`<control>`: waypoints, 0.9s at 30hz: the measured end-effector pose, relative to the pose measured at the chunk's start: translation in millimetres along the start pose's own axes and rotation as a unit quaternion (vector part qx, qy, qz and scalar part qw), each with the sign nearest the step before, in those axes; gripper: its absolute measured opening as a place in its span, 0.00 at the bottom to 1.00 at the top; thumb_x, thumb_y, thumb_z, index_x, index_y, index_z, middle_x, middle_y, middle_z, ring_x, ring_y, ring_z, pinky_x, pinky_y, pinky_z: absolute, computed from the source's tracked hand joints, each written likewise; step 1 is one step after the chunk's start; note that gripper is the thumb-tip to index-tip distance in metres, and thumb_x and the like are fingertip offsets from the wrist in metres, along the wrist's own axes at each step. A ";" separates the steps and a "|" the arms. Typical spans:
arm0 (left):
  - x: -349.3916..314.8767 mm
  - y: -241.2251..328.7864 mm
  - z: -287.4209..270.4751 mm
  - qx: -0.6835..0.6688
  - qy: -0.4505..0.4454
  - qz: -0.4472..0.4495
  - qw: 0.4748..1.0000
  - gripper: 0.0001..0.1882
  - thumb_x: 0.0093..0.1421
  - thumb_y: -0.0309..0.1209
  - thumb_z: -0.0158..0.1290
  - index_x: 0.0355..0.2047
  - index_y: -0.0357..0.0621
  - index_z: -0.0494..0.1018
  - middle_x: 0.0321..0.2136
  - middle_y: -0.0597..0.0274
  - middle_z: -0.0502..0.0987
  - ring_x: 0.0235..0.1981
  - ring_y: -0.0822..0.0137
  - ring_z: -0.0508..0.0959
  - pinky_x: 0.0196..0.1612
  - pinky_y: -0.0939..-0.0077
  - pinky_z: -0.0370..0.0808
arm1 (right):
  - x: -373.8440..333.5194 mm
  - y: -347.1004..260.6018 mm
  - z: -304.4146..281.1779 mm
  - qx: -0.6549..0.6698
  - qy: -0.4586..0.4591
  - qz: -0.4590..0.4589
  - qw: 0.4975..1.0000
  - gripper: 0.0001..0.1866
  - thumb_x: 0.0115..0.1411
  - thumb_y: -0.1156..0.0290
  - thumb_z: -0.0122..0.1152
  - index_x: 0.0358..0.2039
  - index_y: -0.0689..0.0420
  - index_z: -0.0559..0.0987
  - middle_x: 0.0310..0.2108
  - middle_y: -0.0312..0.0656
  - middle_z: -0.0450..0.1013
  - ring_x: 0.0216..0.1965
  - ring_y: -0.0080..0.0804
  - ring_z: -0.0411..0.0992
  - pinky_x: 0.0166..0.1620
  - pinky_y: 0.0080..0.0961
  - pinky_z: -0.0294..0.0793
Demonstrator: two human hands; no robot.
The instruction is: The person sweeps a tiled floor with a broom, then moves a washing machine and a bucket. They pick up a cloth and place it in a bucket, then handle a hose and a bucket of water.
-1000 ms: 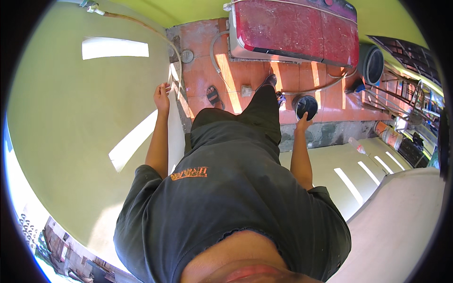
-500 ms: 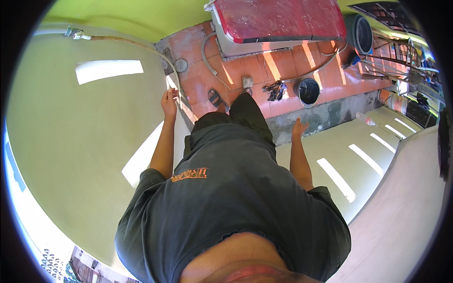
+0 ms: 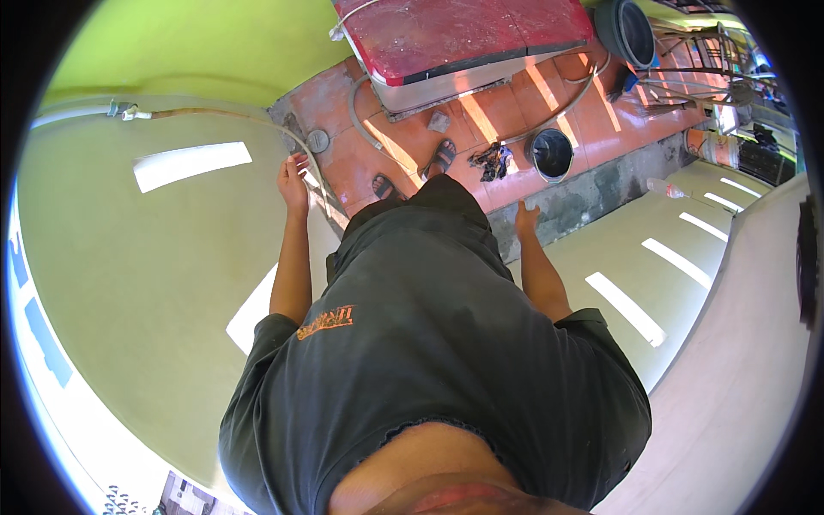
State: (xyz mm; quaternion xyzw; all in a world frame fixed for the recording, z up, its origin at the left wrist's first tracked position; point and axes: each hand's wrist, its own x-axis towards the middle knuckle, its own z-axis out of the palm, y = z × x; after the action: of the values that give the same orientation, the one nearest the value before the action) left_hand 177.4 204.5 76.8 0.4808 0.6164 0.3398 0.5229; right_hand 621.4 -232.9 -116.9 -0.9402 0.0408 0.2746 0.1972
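My left hand (image 3: 293, 182) hangs beside the wall at the left, its fingers loosely apart and holding nothing that I can see. Close to its fingertips runs a pale hose (image 3: 311, 156); whether they touch it I cannot tell. My right hand (image 3: 526, 220) hangs open and bare on the other side, fingers spread, in front of the low grey ledge (image 3: 592, 203). Beyond it a dark bucket (image 3: 550, 155) stands on the tiles, and a crumpled dark cloth or bag (image 3: 492, 161) lies to the bucket's left. My sandalled feet are on the orange tiled floor (image 3: 412, 129).
A large chest with a dusty red lid (image 3: 468, 34) stands ahead against the green wall. Right of it is a big grey tub (image 3: 627, 34). Another hose (image 3: 554, 112) curves over the tiles. A small block (image 3: 439, 121) and a round drain cover (image 3: 318, 141) lie nearby.
My feet have stepped: the right foot is now ahead of the left. The chest, bucket and tub have shifted left in view. Both hands remain empty at my sides.
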 end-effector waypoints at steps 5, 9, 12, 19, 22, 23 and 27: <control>-1.8 1.6 12.0 -0.018 -0.035 0.009 0.999 0.21 0.72 0.42 0.40 0.48 0.37 0.73 0.41 0.55 0.81 0.42 0.65 0.80 0.46 0.70 0.74 | 46.5 -67.4 1.5 0.159 -0.051 -0.094 0.981 0.40 0.62 0.50 0.59 0.67 0.52 0.52 0.50 0.51 0.72 0.46 0.41 0.74 0.44 0.39 0.74; -10.2 -8.3 12.1 -0.019 -0.075 -0.006 0.997 0.20 0.72 0.42 0.41 0.48 0.38 0.74 0.41 0.56 0.81 0.42 0.65 0.80 0.45 0.71 0.74 | 10.8 -105.0 -8.2 0.257 -0.156 -0.055 0.952 0.40 0.62 0.51 0.60 0.67 0.50 0.52 0.52 0.50 0.71 0.48 0.43 0.74 0.45 0.42 0.74; -18.0 -10.0 8.0 -0.043 -0.093 0.013 0.995 0.18 0.72 0.40 0.42 0.44 0.38 0.75 0.39 0.58 0.81 0.39 0.70 0.78 0.42 0.76 0.72 | -30.2 -96.1 2.9 0.252 -0.169 -0.012 0.953 0.42 0.61 0.49 0.61 0.67 0.50 0.52 0.53 0.50 0.70 0.49 0.45 0.73 0.46 0.45 0.74; -18.7 -3.0 11.7 -0.062 -0.098 0.024 0.993 0.19 0.72 0.40 0.42 0.45 0.38 0.75 0.38 0.58 0.81 0.38 0.70 0.79 0.42 0.76 0.73 | -87.3 5.4 19.2 0.141 -0.222 0.116 0.958 0.43 0.58 0.45 0.63 0.67 0.48 0.55 0.49 0.45 0.70 0.46 0.45 0.73 0.48 0.55 0.70; -15.2 -6.7 16.0 -0.046 -0.119 0.022 0.992 0.19 0.72 0.41 0.42 0.45 0.39 0.75 0.40 0.58 0.81 0.40 0.69 0.79 0.43 0.74 0.73 | -95.3 18.5 9.3 0.116 -0.245 0.134 0.953 0.41 0.59 0.46 0.61 0.66 0.48 0.57 0.49 0.43 0.70 0.46 0.42 0.73 0.47 0.51 0.70; -14.8 -8.9 16.5 -0.034 -0.123 0.008 0.992 0.20 0.72 0.42 0.41 0.46 0.40 0.75 0.40 0.58 0.81 0.40 0.69 0.79 0.44 0.74 0.74 | -96.1 17.5 5.7 0.103 -0.239 0.148 0.954 0.40 0.59 0.46 0.60 0.66 0.48 0.58 0.49 0.43 0.70 0.46 0.41 0.73 0.47 0.49 0.70; -20.6 -17.1 22.7 -0.017 -0.136 -0.006 0.991 0.19 0.72 0.42 0.42 0.44 0.40 0.76 0.39 0.60 0.81 0.40 0.71 0.79 0.44 0.76 0.73 | -87.2 -1.9 -3.2 0.118 -0.238 0.105 0.958 0.37 0.60 0.48 0.60 0.65 0.49 0.59 0.48 0.44 0.71 0.47 0.40 0.72 0.48 0.47 0.71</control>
State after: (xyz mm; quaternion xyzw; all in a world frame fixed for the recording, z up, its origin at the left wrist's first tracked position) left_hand 195.1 177.8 62.5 0.5096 0.5366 0.2790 0.6119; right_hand 549.6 -235.2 -67.3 -0.8080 0.1234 0.5028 0.2811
